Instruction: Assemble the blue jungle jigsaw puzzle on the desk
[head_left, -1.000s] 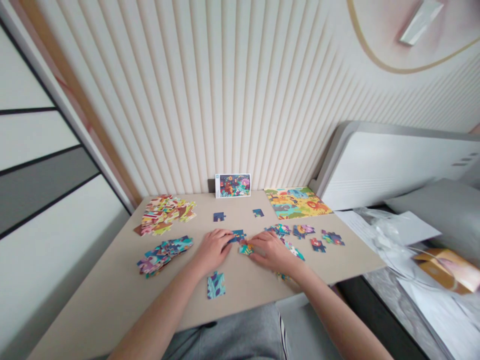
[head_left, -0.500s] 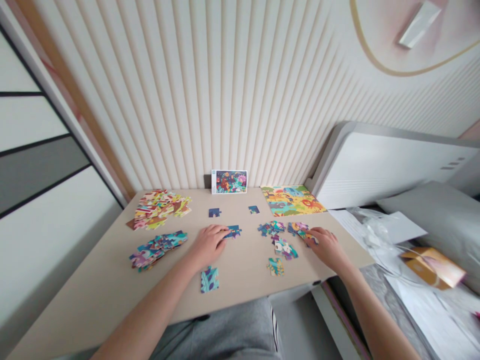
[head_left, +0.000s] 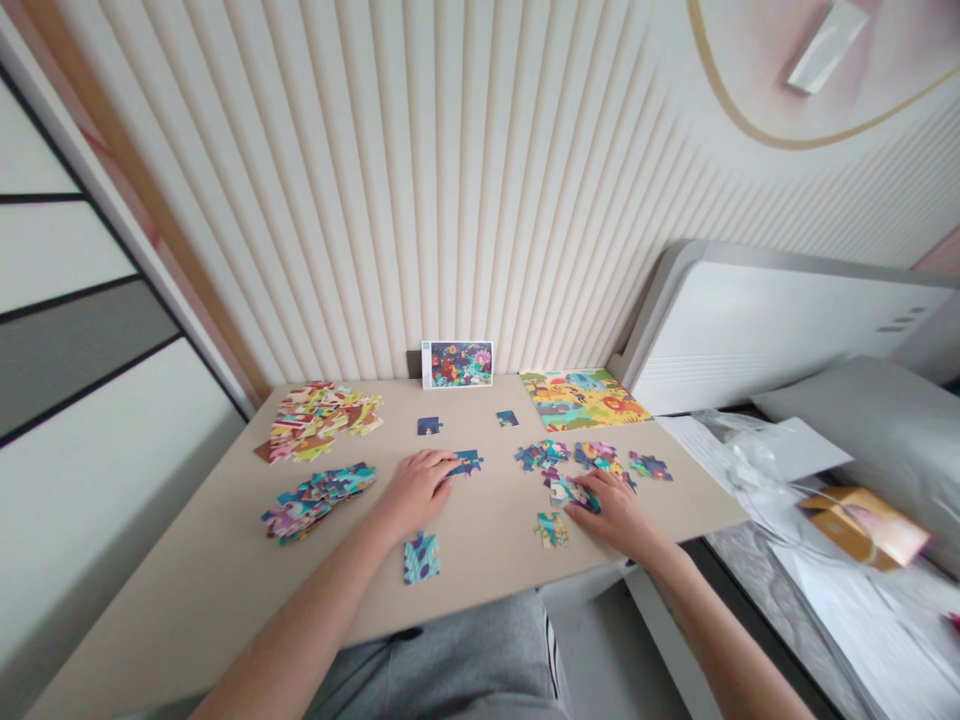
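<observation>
My left hand [head_left: 415, 490] rests on the table, fingers close together, its fingertips on the edge of a dark blue puzzle piece [head_left: 469, 462]. My right hand [head_left: 611, 508] is over the right-hand cluster, its thumb and fingers closed around a puzzle piece with a white animal [head_left: 562, 491], partly covered by the fingers. Around it lie a blue group of pieces [head_left: 541, 455], a purple and orange group [head_left: 596, 455], a single dark piece [head_left: 650, 466] to the right, and a teal and yellow piece [head_left: 552, 530] nearer me. A teal leaf-patterned piece [head_left: 421, 558] lies below my left hand.
Two dark blue pieces, one left [head_left: 428, 426] and one right [head_left: 507, 419], lie before an upright picture card [head_left: 457, 364]. Piles of red-yellow pieces [head_left: 322, 415] and blue-purple pieces [head_left: 319, 500] are at left. An animal picture [head_left: 589, 399] lies back right. A bed [head_left: 795, 330] adjoins the table.
My right hand has moved left and slightly nearer me, from the purple and orange group to the white-animal piece. The dark piece at far right is now uncovered. My left hand stays put.
</observation>
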